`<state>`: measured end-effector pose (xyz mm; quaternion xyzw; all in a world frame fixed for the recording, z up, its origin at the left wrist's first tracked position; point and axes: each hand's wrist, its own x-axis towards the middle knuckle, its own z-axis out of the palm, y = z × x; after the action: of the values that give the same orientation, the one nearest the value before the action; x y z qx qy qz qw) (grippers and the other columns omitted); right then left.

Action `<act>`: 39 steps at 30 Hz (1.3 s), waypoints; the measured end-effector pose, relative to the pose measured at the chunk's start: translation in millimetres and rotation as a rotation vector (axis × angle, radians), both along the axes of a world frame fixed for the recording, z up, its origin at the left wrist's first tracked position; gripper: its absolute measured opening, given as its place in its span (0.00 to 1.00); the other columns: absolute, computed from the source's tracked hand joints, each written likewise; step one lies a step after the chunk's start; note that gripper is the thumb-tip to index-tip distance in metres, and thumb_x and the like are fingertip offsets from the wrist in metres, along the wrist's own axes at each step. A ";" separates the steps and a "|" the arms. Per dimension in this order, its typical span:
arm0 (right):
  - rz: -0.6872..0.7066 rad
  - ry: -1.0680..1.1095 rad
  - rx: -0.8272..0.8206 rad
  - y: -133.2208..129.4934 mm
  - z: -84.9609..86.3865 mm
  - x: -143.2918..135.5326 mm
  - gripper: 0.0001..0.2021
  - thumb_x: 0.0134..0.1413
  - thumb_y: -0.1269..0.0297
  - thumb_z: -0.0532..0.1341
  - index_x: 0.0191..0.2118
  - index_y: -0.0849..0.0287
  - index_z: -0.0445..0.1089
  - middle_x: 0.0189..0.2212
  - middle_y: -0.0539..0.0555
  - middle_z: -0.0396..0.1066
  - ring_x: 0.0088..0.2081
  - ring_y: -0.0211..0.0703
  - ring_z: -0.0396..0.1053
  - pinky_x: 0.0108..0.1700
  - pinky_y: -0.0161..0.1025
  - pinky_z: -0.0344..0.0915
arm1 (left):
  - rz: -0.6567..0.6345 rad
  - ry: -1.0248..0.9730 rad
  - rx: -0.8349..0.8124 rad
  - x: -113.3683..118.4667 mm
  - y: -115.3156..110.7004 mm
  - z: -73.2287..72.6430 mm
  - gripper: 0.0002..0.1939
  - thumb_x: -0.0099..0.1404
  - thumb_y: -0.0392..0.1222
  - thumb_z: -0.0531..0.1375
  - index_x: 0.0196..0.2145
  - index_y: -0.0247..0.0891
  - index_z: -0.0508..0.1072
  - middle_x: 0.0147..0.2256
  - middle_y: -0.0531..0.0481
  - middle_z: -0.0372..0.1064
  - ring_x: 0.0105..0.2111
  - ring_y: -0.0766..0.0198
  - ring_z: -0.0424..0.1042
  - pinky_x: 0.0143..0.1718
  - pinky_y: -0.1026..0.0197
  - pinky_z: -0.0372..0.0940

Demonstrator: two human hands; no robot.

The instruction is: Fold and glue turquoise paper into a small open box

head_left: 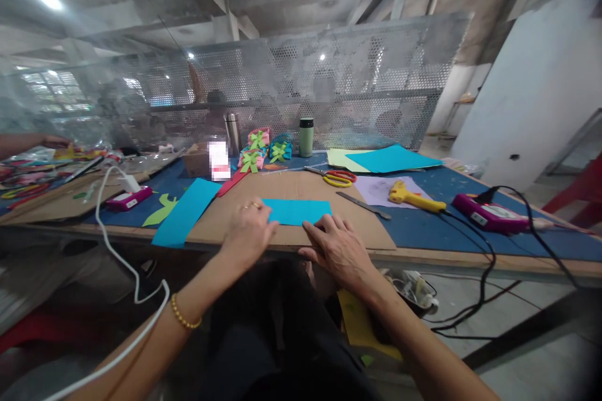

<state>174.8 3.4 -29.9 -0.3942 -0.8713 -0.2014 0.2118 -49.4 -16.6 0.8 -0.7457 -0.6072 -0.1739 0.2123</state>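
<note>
A blue rectangle of paper [298, 212] lies across a brown cardboard sheet [282, 185] before me. My left hand [249, 230] is closed at the paper's left end, its fingers bent onto that edge. At the near right corner, my right hand [338, 247] rests with fingers outstretched and the thumb apart; the index fingertip touches the paper. A craft knife [362, 205] lies on the cardboard to the right. Behind it are scissors with red and yellow handles [341, 178]. Left of the cardboard lies a longer blue strip [185, 213].
A yellow glue gun [416, 197] trails a black cord beside a purple power socket [491, 213] at right. Blue and pale green sheets [395, 158], a green tumbler [306, 138] and ribbon-like bows [251, 160] sit behind. A white cable [106, 225] hangs at left; another person's hand [54, 141] shows there.
</note>
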 end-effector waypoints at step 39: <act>0.354 -0.125 -0.072 48.7 37.9 47.9 0.10 0.61 0.74 0.54 0.39 0.61 0.73 0.31 0.55 0.68 0.33 0.41 0.62 0.35 0.38 0.55 | -0.105 -0.021 0.016 63.6 -18.2 -34.0 0.39 0.57 0.69 0.59 0.61 0.49 0.66 0.49 0.37 0.67 0.49 0.45 0.63 0.51 0.45 0.55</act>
<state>222.7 52.1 8.0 -0.2289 -0.9451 -0.1539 0.1752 14.2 -34.8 -33.1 -0.7730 -0.5678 -0.1978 0.2024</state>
